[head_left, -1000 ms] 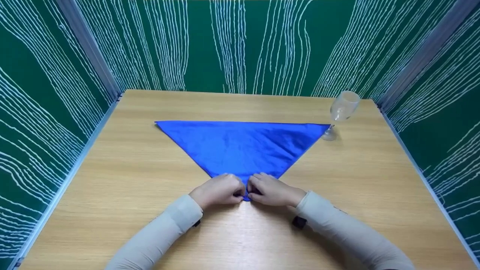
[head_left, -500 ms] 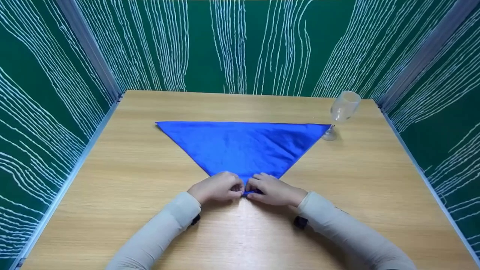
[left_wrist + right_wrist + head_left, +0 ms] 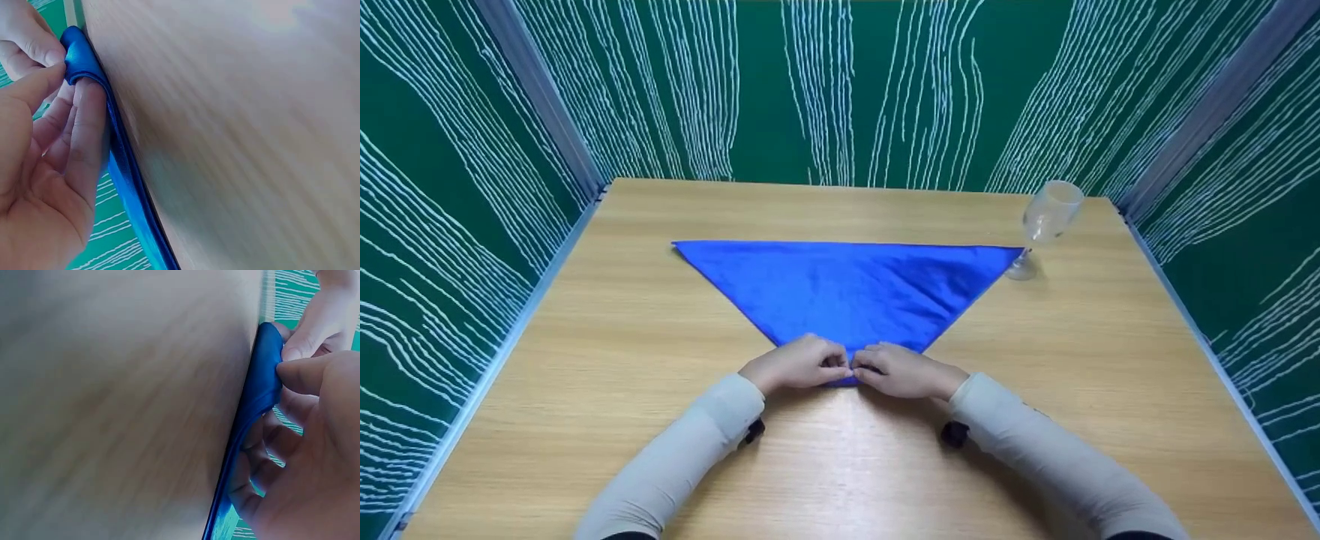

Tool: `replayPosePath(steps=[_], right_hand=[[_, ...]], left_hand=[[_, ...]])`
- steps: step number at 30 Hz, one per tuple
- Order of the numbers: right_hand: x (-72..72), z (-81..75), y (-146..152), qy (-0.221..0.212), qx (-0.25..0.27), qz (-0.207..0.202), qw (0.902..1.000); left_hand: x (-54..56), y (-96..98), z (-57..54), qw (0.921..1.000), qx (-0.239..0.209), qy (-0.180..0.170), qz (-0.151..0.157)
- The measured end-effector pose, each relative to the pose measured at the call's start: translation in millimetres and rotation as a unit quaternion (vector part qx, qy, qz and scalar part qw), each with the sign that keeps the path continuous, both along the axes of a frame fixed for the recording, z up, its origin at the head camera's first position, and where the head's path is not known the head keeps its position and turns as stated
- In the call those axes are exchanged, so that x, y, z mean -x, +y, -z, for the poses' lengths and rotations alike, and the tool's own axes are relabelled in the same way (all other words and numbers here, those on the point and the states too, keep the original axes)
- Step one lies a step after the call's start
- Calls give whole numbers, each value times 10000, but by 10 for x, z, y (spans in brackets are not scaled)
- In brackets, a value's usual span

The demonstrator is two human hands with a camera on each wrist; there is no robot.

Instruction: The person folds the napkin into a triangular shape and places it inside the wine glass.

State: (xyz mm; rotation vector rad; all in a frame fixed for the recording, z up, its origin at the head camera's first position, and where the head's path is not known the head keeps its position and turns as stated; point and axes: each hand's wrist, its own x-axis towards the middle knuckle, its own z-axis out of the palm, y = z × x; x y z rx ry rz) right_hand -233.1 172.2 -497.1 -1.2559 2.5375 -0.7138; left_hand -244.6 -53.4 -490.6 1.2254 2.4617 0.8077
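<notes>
A blue cloth napkin lies on the table as a triangle, its long edge at the back and its point toward me. That near point is folded over into a small roll, seen close up as a blue roll in the left wrist view. My left hand pinches the left side of the roll between thumb and fingers. Opposite it, my right hand pinches the right side, its thumb on top in the right wrist view. The two hands' fingertips almost meet over the fold. Some fingertips are hidden behind the cloth.
A clear wine glass stands upright at the back right, its foot by the napkin's right corner. The wooden table spreads around the cloth. Green walls with white lines enclose its back and sides.
Both hands have moved slightly away from me, rolling the napkin's near point over. The pointed tip seen earlier between the hands is now a blunt folded edge. The glass has stayed put.
</notes>
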Motion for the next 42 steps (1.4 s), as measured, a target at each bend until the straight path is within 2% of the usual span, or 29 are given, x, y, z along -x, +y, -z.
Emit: replayPosePath(steps=[4,9,14,20,24,29,35,42], right_hand=[[51,9,-17,-59,20,-74,10000],[72,-9,-44,-13,-100,39,9999],[72,-22,-50,-35,-268,273,9993],[74,-47,-51,-135,-259,245,9993],[76,-48,-55,-156,-284,251,9992],[69,-31,-50,-140,-228,272,9993],[59,-8,-34,-31,-95,314,9995],[48,-10,-27,47,47,264,9996]], left_hand=[[31,9,3,9997,15,-177,-153],[45,17,9,9983,-104,-472,-323],[57,21,29,9983,-242,-443,-298],[55,34,22,9977,-263,-462,-420],[44,42,11,9976,-208,-413,-519],[9,33,-24,9987,-62,-366,-353],[-29,20,-74,9990,384,26,-211],[-30,41,-91,9987,440,237,-108]])
